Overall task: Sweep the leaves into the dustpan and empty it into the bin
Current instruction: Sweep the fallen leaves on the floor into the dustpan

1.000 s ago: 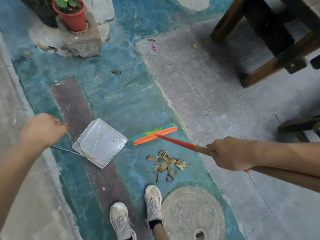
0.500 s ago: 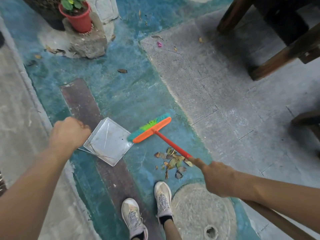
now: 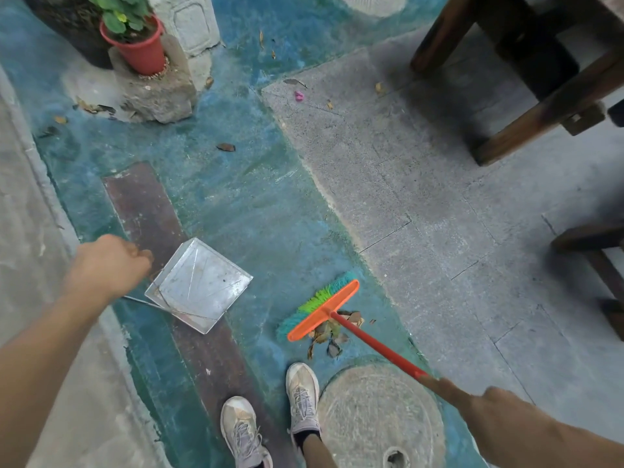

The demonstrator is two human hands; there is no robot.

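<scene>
Open gap between dustpan (image 3: 199, 285) and broom (image 3: 323, 310)

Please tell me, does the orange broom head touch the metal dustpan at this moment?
Apart. The head view shows a strip of bare teal floor between the broom head and the dustpan; the broom head sits at the leaf pile.

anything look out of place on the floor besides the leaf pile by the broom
Yes. A pink scrap lies on the grey concrete, far from the leaf pile, and a lone brown leaf sits on the green paint beyond the dustpan. Both lie outside the heap.
</scene>
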